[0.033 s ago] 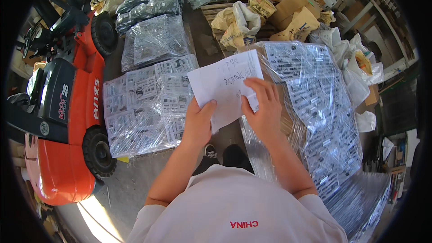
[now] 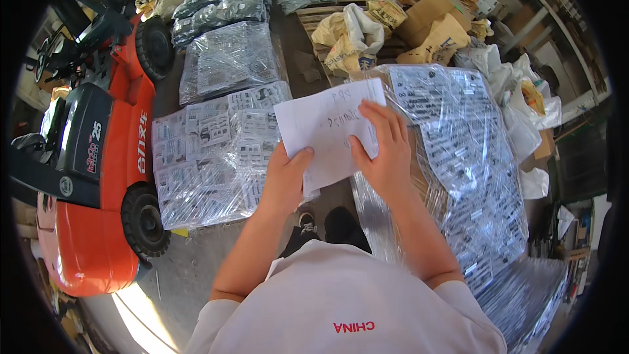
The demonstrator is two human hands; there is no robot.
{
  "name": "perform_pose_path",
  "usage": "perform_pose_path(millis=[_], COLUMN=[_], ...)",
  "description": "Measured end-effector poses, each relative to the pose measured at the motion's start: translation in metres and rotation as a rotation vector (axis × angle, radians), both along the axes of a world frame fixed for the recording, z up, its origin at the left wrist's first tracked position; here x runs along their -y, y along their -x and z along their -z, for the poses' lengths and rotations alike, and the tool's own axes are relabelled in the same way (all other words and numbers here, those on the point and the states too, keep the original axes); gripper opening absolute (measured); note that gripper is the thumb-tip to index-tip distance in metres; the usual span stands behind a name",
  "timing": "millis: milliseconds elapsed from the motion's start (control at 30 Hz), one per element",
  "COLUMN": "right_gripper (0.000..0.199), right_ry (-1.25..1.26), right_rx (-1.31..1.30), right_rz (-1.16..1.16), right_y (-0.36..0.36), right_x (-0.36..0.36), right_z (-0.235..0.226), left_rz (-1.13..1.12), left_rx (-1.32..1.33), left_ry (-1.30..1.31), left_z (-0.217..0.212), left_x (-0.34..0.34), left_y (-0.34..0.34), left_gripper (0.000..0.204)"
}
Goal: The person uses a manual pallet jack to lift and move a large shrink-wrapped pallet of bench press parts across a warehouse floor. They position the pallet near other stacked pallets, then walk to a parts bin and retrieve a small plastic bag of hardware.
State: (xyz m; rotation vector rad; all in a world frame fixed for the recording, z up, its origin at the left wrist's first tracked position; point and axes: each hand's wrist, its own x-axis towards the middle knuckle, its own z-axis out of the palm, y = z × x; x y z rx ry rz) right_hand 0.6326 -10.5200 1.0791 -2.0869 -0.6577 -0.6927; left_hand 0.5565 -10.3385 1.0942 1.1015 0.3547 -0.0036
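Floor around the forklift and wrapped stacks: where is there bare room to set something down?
Bare floor shows between the forklift, left wrapped stack and left forearm. A narrower strip, partly covered, runs beyond the paper, between the farther wrapped stack and sack-laden pallet. Crowded: the right wrapped stack, white sacks and tan sack lie close together.

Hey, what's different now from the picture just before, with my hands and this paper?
Your right hand has shifted slightly: its fingertips now sit a little farther up the paper, toward the top. I see nothing newly grasped or let go. Your left hand still holds the paper's lower left side, and the orange forklift stands where it was.
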Motion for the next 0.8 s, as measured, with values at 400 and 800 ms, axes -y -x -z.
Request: perform_pose_path(millis=[400, 800], right_gripper=[0.046, 0.023], right_ry=[-0.096, -0.137], right_rx=[-0.479, 0.088], right_rz=[-0.649, -1.207], right_y=[-0.323, -0.339], right_x=[-0.135, -0.198], right_z=[0.005, -0.004], left_rz=[-0.483, -1.205], left_rx=[-0.171, -0.08], left_ry=[-0.277, -0.505], left_z=[0.003, 0.003], left_x=[-0.057, -0.023], left_y=[-0.173, -0.252], left_gripper=[0.044, 0.027])
